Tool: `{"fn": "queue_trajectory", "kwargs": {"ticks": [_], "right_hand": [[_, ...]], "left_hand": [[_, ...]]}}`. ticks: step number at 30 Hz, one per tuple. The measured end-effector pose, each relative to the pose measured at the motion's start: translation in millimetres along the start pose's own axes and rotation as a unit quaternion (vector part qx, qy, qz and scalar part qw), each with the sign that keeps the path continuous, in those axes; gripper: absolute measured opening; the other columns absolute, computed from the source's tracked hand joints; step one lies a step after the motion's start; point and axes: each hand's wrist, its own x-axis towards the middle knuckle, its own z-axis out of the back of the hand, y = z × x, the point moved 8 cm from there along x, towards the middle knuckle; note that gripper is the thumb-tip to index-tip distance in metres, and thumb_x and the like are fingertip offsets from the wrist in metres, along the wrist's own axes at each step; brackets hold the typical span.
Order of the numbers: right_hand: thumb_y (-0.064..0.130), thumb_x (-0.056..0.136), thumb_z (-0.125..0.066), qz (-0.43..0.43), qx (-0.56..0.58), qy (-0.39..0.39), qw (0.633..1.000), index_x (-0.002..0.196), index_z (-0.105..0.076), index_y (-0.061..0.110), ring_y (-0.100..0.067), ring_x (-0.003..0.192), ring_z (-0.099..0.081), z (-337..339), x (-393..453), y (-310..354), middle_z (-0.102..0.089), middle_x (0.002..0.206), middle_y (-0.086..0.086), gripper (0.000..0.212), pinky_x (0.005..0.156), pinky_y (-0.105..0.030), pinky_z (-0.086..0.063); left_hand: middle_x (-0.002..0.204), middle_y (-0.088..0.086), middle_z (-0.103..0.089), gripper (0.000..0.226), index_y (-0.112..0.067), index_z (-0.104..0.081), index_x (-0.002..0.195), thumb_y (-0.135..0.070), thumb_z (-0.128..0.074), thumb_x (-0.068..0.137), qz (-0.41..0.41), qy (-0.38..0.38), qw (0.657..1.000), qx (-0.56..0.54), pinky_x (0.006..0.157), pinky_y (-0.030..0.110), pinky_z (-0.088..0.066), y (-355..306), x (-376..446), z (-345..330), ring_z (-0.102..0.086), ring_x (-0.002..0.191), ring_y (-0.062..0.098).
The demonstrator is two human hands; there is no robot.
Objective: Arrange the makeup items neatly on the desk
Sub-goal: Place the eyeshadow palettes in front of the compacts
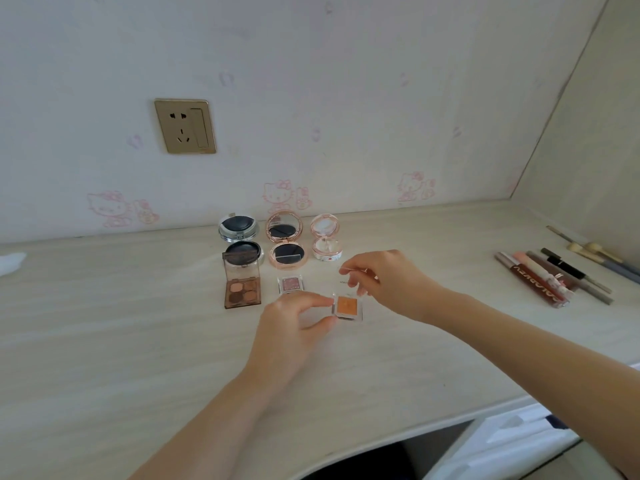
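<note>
Nearest, on the pale wood-grain desk (104,341): left hand (291,327), thumb and forefinger curled and pinching the left edge of a small clear case with an orange pan (346,307), flat on the desk at centre. Just beyond, right hand (384,285), fingers curled, pinching the raised clear lid (349,277) of that same case, tilted up from its far edge.

Just left of the orange case, apart from it: a small square pink glitter pan (290,284). Further left, a brown four-shade eyeshadow palette (242,293), lid standing up.

Behind these, close to the wall, a row of three open round compacts, side by side without touching: silver compact (239,242) on the left, rose-gold compact (285,242) in the middle, small pink-and-white compact (326,242) on the right, each with its mirror lid up.

Well apart at far right: a cluster of lip gloss tubes (533,278), slender pencils (585,271) and brushes (588,251), lying roughly parallel and touching.

On the patterned wall above, a gold socket plate (185,126).
</note>
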Motion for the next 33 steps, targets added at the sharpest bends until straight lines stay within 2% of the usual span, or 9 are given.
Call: {"fn": "queue_trajectory", "kwargs": {"ticks": [3, 6, 9, 15, 18, 20, 25, 29, 33], "right_hand": [[0.014, 0.097, -0.048, 0.008, -0.001, 0.026, 1.000, 0.108, -0.069, 0.017, 0.005, 0.062, -0.060, -9, 3, -1, -0.066, 0.083, 0.011, 0.024, 0.059, -0.003, -0.041], [0.016, 0.098, -0.049, 0.013, -0.005, 0.042, 0.999, 0.110, -0.069, 0.017, 0.004, 0.063, -0.060, -17, 4, -3, -0.068, 0.086, 0.008, 0.023, 0.061, -0.004, -0.041], [0.016, 0.097, -0.049, 0.019, -0.014, 0.048, 0.999, 0.110, -0.069, 0.017, 0.000, 0.067, -0.062, -21, 4, -3, -0.071, 0.090, 0.006, 0.023, 0.065, -0.006, -0.044], [0.016, 0.093, -0.057, 0.012, -0.005, 0.031, 0.999, 0.108, -0.069, 0.018, 0.001, 0.078, -0.062, -25, 5, -7, -0.074, 0.092, 0.006, 0.020, 0.078, -0.006, -0.044], [0.021, 0.089, -0.063, -0.038, 0.038, -0.006, 0.999, 0.106, -0.068, 0.022, -0.005, 0.084, -0.066, -23, 3, -21, -0.073, 0.091, 0.005, 0.018, 0.083, -0.017, -0.049], [0.019, 0.086, -0.066, -0.083, 0.100, -0.020, 0.991, 0.101, -0.067, 0.024, -0.006, 0.078, -0.068, -23, 0, -33, -0.073, 0.086, 0.005, 0.016, 0.080, -0.021, -0.051], [0.008, 0.082, -0.071, -0.142, 0.277, -0.037, 0.950, 0.090, -0.069, 0.010, -0.020, 0.078, -0.071, -27, -8, -47, -0.074, 0.074, -0.008, 0.009, 0.086, -0.039, -0.056], [0.006, 0.082, -0.071, -0.153, 0.293, -0.045, 0.943, 0.087, -0.070, 0.011, -0.023, 0.080, -0.072, -27, -4, -52, -0.074, 0.075, -0.009, 0.007, 0.088, -0.039, -0.056], [0.000, 0.083, -0.065, -0.152, 0.294, -0.053, 0.942, 0.085, -0.070, 0.011, -0.024, 0.083, -0.072, -25, 10, -56, -0.074, 0.078, -0.010, 0.012, 0.082, -0.035, -0.058]], "left_hand": [[0.098, -0.019, -0.067, 0.019, -0.025, -0.075, 0.090, -0.021, -0.081, 0.073, -0.039, 0.004, 0.995, 0.088, 0.090, 0.017, -0.045, -2, -2, -5, -0.059, 0.098, -0.001], [0.099, -0.019, -0.066, 0.019, -0.025, -0.075, 0.089, -0.023, -0.081, 0.071, -0.056, 0.007, 0.989, 0.133, 0.088, 0.012, -0.040, -2, -3, -9, -0.058, 0.099, 0.002], [0.100, -0.020, -0.068, 0.019, -0.026, -0.076, 0.091, -0.024, -0.080, 0.073, -0.049, 0.014, 0.988, 0.143, 0.087, 0.007, -0.034, 1, -3, -10, -0.056, 0.101, 0.001], [0.102, -0.018, -0.068, 0.014, -0.024, -0.076, 0.090, -0.026, -0.078, 0.076, -0.051, 0.023, 0.986, 0.154, 0.085, 0.012, -0.038, 3, -3, -13, -0.056, 0.102, 0.002], [0.102, -0.017, -0.069, 0.014, -0.024, -0.076, 0.091, -0.026, -0.076, 0.078, -0.055, 0.034, 0.986, 0.154, 0.087, 0.017, -0.043, 3, -3, -15, -0.055, 0.103, 0.003], [0.102, -0.016, -0.070, 0.013, -0.023, -0.076, 0.091, -0.023, -0.075, 0.079, -0.060, 0.037, 0.985, 0.159, 0.085, 0.017, -0.043, 0, -4, -15, -0.056, 0.103, 0.004], [0.096, -0.013, -0.071, 0.008, -0.019, -0.076, 0.086, -0.020, -0.071, 0.080, -0.111, 0.042, 0.968, 0.222, 0.078, 0.024, -0.050, -16, -8, -21, -0.059, 0.097, 0.011], [0.101, -0.011, -0.070, 0.017, -0.017, -0.073, 0.094, -0.024, -0.059, 0.088, -0.120, 0.061, 0.956, 0.261, 0.084, 0.028, -0.047, -19, 0, -27, -0.056, 0.103, 0.013], [0.105, -0.011, -0.068, 0.027, -0.018, -0.070, 0.101, -0.025, -0.045, 0.094, -0.169, 0.087, 0.934, 0.301, 0.091, 0.029, -0.042, -19, 15, -34, -0.051, 0.109, 0.013]]}}
